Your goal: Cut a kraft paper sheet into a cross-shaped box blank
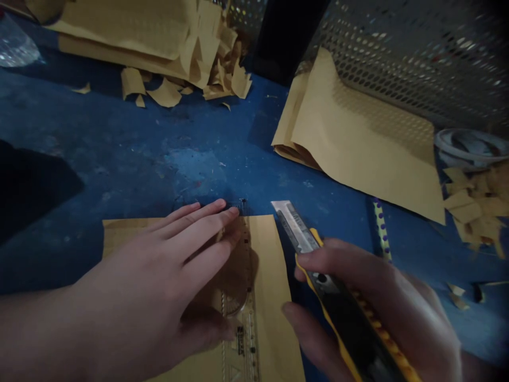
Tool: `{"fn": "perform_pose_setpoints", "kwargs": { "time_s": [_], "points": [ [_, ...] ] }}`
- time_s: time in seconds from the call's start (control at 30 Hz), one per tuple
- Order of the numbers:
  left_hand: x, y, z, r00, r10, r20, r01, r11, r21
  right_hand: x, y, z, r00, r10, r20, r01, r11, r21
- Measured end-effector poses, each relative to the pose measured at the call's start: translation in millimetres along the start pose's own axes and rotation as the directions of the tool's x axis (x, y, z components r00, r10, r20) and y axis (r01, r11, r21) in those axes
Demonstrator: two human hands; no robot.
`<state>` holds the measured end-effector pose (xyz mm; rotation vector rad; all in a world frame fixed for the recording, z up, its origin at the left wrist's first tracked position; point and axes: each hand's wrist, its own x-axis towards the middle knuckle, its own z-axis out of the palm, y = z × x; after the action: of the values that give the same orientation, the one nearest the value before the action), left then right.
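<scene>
My left hand [159, 281] lies flat with its fingers stretched over a clear plastic ruler [251, 318], pressing it onto a sheet of brown paper [274, 297]. The ruler runs lengthwise near the sheet's right edge. In my right hand [389, 302] is a yellow and black utility knife [338, 307], the fingers wrapped round its handle. Its metal blade end points up and to the left, just beyond the sheet's top right corner. The lower part of the sheet runs out of view.
Folded brown paper [369, 138] lies at the back right beside paper scraps [473, 204] and a white ring-shaped roll [473, 146]. More stacked paper [127, 26] with torn offcuts [165, 93] sits at the back left. A polka-dotted stick [382, 228] rests on the blue table [131, 154].
</scene>
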<state>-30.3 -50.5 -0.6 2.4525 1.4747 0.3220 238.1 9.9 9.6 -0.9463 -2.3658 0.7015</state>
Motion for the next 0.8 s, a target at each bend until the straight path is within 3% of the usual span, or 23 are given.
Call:
{"fn": "perform_pose_setpoints", "kwargs": {
  "time_s": [0.2, 0.8],
  "points": [
    [-0.6, 1.1, 1.1, 1.000, -0.006, -0.021, 0.006, 1.000, -0.019, 4.7, 0.2, 2.6, 0.999, 0.037, 0.026, -0.037, 0.999, 0.025],
    [-0.7, -0.9, 0.6, 1.000, 0.013, -0.016, -0.012, 0.999, 0.034, 6.0, 7.1, 0.4, 0.997, -0.027, 0.070, 0.025, 0.999, 0.032]
  ]
}}
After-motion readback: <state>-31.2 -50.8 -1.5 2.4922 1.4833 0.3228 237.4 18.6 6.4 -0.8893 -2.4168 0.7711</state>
